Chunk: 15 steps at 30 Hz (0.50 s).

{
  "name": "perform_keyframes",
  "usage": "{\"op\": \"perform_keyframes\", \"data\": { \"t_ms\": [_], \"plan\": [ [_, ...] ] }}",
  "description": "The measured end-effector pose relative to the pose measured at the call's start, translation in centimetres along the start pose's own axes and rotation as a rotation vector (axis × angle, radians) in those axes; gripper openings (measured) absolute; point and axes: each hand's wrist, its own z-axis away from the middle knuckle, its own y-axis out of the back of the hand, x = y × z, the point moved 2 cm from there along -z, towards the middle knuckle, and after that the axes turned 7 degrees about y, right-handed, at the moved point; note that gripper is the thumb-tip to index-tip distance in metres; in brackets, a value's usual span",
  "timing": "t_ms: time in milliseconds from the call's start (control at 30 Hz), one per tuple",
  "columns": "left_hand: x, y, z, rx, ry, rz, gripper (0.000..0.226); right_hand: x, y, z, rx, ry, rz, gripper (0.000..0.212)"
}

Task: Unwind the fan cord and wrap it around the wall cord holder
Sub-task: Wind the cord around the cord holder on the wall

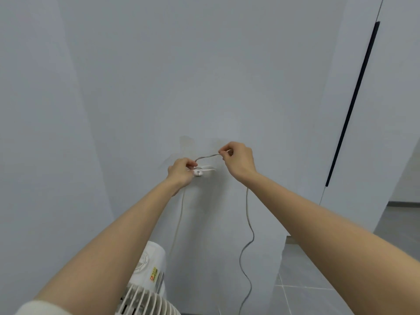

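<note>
Pinching the grey fan cord (pixel 248 214) between thumb and fingertips, my right hand (pixel 238 159) holds it up against the wall (pixel 204 76), just right of and above the white wall cord holder (pixel 203 171). My left hand (pixel 181 170) pinches the same cord right at the holder, a short arc spanning between my hands. Beyond my right hand the cord hangs to the floor (pixel 318 280) beside the white fan (pixel 147 289).
</note>
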Motion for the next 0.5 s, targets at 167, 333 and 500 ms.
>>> {"op": "perform_keyframes", "data": {
  "t_ms": [167,333,500],
  "plan": [
    [-0.8,-0.5,-0.8,0.029,-0.194,-0.174,0.025,1.0,0.3,-0.7,0.017,0.078,0.028,0.005],
    [-1.0,0.2,-1.4,0.072,-0.311,-0.062,0.026,2.5,0.1,-1.4,0.034,0.175,0.083,0.008],
    [-0.6,1.3,-2.1,0.035,-0.427,-0.088,0.027,2.7,-0.5,-2.0,0.072,0.255,0.146,0.009]
  ]
}}
